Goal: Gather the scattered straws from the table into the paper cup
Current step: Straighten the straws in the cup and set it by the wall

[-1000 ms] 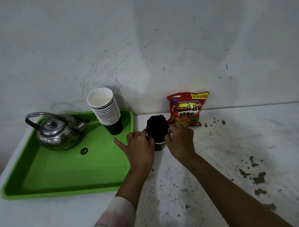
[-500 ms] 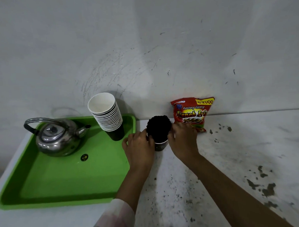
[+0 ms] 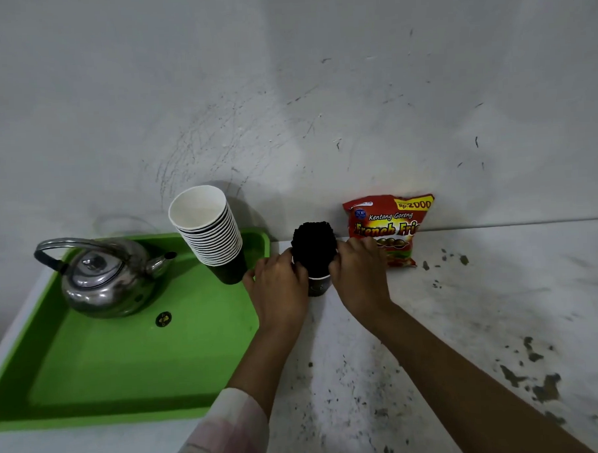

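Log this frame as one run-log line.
phase: final tidy | straws: bundled upright in paper cup | left hand, right hand: cupping bundle | table: no loose straws seen

Polished, mirror-bright metal kettle (image 3: 103, 279) sits in a smooth, glossy green plastic tray (image 3: 132, 367). Beside the kettle, matt paper cups (image 3: 210, 233). Right of the tray: a chipped, speckled white surface (image 3: 466, 321) and a glossy snack bag (image 3: 390, 222).

Scuffed grey wall (image 3: 284, 90) behind a stained white table (image 3: 482, 304).
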